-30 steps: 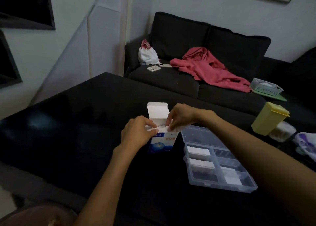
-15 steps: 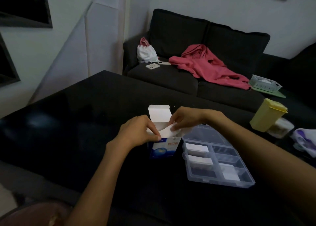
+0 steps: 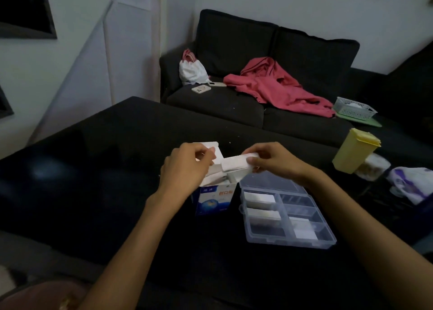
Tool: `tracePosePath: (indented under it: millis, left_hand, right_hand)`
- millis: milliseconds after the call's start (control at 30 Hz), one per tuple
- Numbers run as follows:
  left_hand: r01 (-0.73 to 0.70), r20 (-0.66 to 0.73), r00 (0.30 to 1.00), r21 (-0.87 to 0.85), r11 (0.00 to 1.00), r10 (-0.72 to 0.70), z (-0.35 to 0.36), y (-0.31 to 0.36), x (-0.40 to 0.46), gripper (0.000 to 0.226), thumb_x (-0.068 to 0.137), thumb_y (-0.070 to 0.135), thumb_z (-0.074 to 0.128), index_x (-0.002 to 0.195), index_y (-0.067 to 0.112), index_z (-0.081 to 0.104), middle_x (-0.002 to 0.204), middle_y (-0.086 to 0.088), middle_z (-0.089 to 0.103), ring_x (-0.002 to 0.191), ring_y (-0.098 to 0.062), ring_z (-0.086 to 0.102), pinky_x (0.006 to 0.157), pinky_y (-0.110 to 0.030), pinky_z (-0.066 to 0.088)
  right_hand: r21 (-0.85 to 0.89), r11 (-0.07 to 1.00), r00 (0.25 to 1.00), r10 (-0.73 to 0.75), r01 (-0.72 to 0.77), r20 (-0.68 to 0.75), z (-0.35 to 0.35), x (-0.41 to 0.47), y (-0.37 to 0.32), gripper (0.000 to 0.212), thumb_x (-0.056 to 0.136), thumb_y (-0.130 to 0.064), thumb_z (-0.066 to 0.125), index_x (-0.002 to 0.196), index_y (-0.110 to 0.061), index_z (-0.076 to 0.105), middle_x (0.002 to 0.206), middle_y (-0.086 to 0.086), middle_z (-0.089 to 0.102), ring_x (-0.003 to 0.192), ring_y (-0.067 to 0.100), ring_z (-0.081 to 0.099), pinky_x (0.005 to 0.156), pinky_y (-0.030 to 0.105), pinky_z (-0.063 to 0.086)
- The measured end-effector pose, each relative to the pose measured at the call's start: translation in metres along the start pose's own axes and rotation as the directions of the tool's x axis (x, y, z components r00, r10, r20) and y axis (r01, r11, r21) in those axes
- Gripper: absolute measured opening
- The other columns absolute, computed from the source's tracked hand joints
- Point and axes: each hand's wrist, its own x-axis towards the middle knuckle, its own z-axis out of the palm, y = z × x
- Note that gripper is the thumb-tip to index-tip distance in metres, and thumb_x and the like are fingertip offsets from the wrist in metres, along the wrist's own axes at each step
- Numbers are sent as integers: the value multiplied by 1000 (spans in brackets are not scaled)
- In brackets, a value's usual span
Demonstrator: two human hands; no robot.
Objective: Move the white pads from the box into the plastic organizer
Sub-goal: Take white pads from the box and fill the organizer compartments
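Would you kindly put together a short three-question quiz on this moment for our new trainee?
1. True or false: the right hand pinches a white pad above the open box.
2. On which side of the box does the plastic organizer lie: A) the person's left, B) the person's right, C) behind it?
3. What is the left hand doing?

Key:
1. True.
2. B.
3. It grips the top of the box.
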Motion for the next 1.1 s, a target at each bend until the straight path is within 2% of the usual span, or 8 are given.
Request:
tracePosePath:
  millis: [100, 233, 400, 600, 733, 833, 1000, 1100]
  left_hand:
    - [83, 196, 977, 18, 996, -85, 16, 17, -10, 33, 97, 45, 39, 97, 23, 64, 94, 5, 68, 84, -9, 65, 84, -35, 53]
    - [271, 461, 864, -83, 959, -204, 43, 32, -21, 50, 98, 48, 29, 114, 11, 60, 108, -6, 68, 93, -18, 65, 73, -30, 52]
    - [149, 421, 905, -182, 972, -60, 80, 22, -23, 36, 96, 40, 45, 124, 20, 54, 116, 0, 64, 90, -7, 62, 63, -19, 51]
    - [23, 317, 948, -166, 986, 31, 103, 15, -24, 27, 89, 25, 62, 116, 24, 61, 112, 1, 66, 93, -7, 61, 84, -26, 53]
    - [-49, 322, 946, -3, 999, 47, 107, 7, -23, 22, 86, 25, 67, 108, 26, 66, 98, 4, 69, 88, -6, 63, 86, -32, 54]
    - [-119, 390, 919, 134, 984, 58, 105, 5, -25, 22, 84, 25, 69, 105, 26, 68, 91, 6, 69, 83, -4, 63, 84, -32, 55]
    - [-223, 489, 871, 313, 923, 45, 108, 4, -30, 22, 87, 29, 65, 109, 28, 66, 93, 8, 69, 76, -2, 60, 82, -29, 54]
    - [-322, 515, 853, 395, 861, 83, 107, 6, -32, 23, 89, 31, 62, 111, 31, 66, 107, 9, 67, 92, -4, 60, 85, -28, 52]
  right_hand:
    - [107, 994, 996, 4, 5, -85, -4, -23, 15, 18, 93, -16, 52, 108, -21, 60, 103, -1, 63, 88, 11, 63, 70, 19, 53]
    - [208, 977, 987, 65, -33, -150, -5, -54, 44, 18, 92, -19, 54, 108, -23, 61, 104, -1, 63, 90, 14, 63, 71, 20, 55]
    - [234, 966, 971, 153, -108, -185, 4, -75, 74, 16, 91, -19, 55, 104, -27, 61, 104, -1, 63, 91, 16, 62, 71, 22, 54]
    - [184, 973, 968, 173, -140, -181, 8, -76, 91, 19, 91, -18, 57, 109, -23, 62, 107, -1, 62, 94, 14, 62, 72, 22, 54]
    - [95, 985, 979, 157, -145, -127, 10, -81, 91, 21, 90, -18, 58, 111, -19, 62, 98, -4, 63, 85, 9, 63, 67, 16, 50]
    - [-32, 983, 983, 177, -178, -48, 16, -85, 93, 21, 88, -18, 61, 109, -21, 62, 95, -4, 62, 86, 8, 63, 71, 17, 51]
    - [-176, 960, 974, 223, -216, 23, 23, -86, 95, 14, 91, -16, 57, 101, -24, 61, 105, 2, 63, 91, 12, 61, 76, 19, 49]
    - [-266, 940, 971, 234, -212, 52, 27, -84, 94, 21, 92, -11, 53, 108, -21, 63, 110, 4, 64, 95, 13, 60, 83, 22, 47]
